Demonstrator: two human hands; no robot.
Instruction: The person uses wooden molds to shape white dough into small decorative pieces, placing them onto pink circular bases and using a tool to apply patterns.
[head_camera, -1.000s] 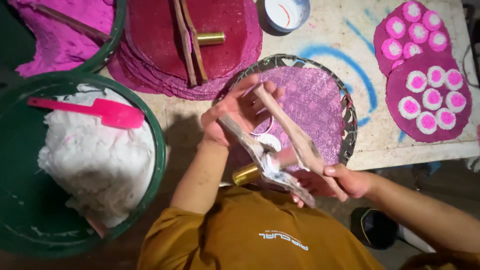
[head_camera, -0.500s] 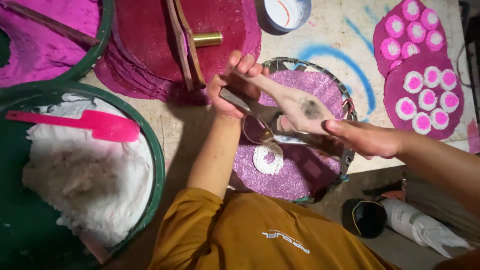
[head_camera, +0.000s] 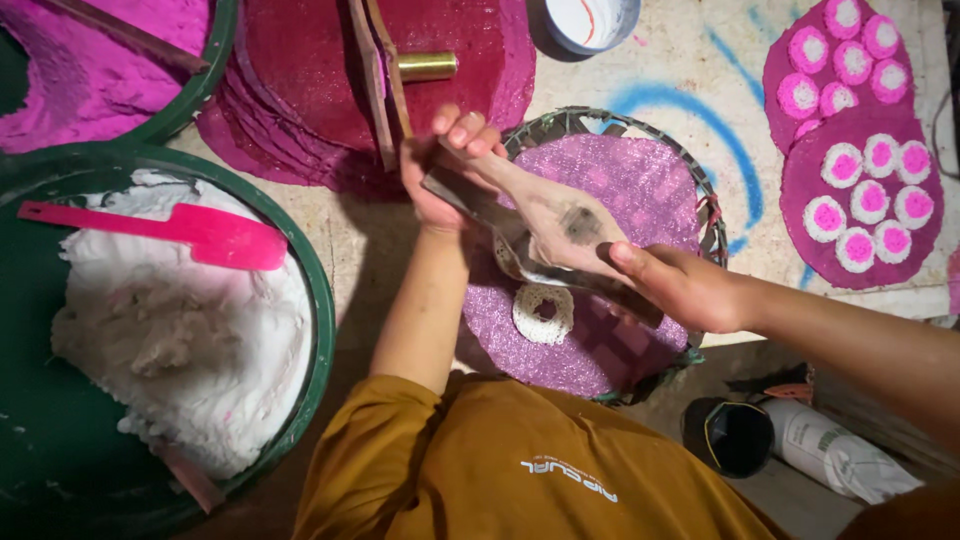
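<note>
Left hand (head_camera: 440, 170) & right hand (head_camera: 680, 285) grip wooden press (head_camera: 545, 225) over white ring (head_camera: 543, 312).

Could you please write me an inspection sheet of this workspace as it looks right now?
Surface: pale worktop with blue paint marks.
Job's things: wooden press tool held over a round woven tray; a white dough ring lies on the purple sheet in it.
Clutter: green tub of white dough with a pink spatula; stacked magenta sheets; a spare tool; a white cup; finished pink-and-white rings.
Hands: left hand and right hand each grip one end of the press tool.
Cables: nothing seen.
Surroundings: a dark container and a white bag on the floor.
</note>
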